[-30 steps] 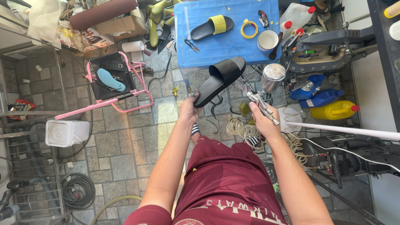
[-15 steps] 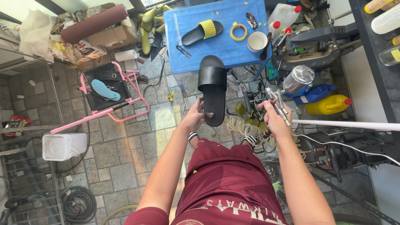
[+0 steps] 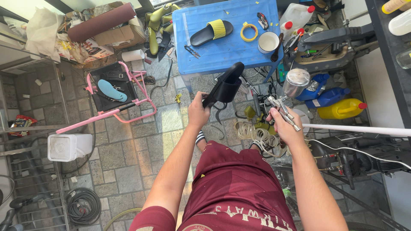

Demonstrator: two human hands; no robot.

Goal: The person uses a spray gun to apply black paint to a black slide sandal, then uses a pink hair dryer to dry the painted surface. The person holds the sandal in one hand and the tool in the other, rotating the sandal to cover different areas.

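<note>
Half a second ago the black rubber slide sandal (image 3: 225, 87) was held with its sole flat toward the camera; now it is turned edge-on, so the strap and side profile show. The left hand (image 3: 198, 112) is closed around the sandal's near end, holding it in the air above the grey paved floor (image 3: 128, 158), just in front of the near edge of the blue plastic surface (image 3: 231, 47). The right hand (image 3: 286, 125) is wrapped shut on the metal spray gun with its silver cup (image 3: 291, 92), which has tilted so the cup now stands closer to the sandal, though the two are apart.

On the blue surface lie a second black sandal with a yellow strap (image 3: 212, 32), a yellow tape ring (image 3: 248, 31) and a white cup (image 3: 268, 42), all well back from the near edge. To the left, the pink metal frame (image 3: 115, 113) stands near the left hand with open floor between them. To the right a white pole (image 3: 364, 129) runs just beside the right hand, with the yellow jug (image 3: 340, 109) behind it.
</note>
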